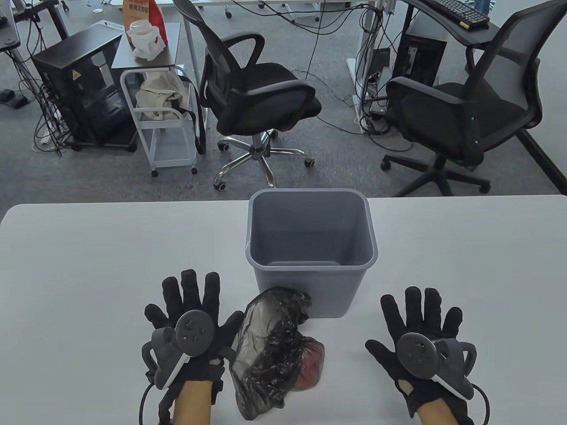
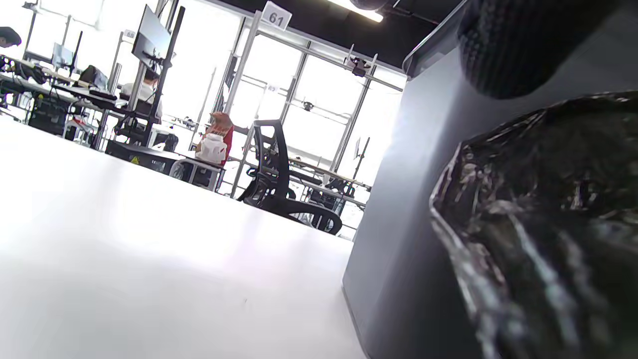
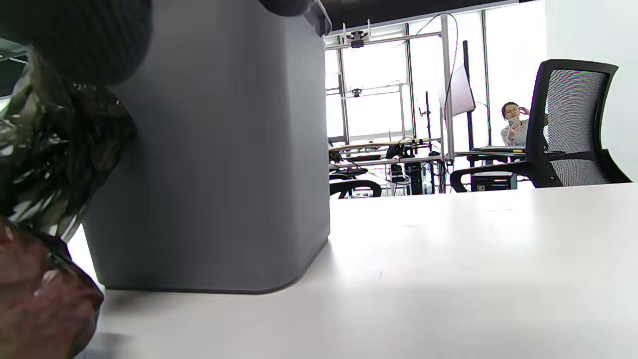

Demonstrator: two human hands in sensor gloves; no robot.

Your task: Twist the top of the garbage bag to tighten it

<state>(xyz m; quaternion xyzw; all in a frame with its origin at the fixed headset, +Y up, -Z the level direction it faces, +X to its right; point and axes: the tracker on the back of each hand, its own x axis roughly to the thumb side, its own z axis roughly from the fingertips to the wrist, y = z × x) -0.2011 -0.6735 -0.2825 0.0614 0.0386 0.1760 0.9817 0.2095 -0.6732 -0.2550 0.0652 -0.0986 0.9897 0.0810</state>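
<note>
Resting both palms flat on the desk (image 1: 88,248), fingers spread, gripping nothing: my left hand (image 1: 188,330) at 9 o'clock of the bag (image 1: 270,349), thumb just beside it, my right hand (image 1: 421,341) well apart at 3. Bag lies against the bin (image 1: 310,265), at its 6.

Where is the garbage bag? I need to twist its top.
In the table view, the garbage bag lies on the table between both hands, nearer the left hand, just before the gray bin.
</note>
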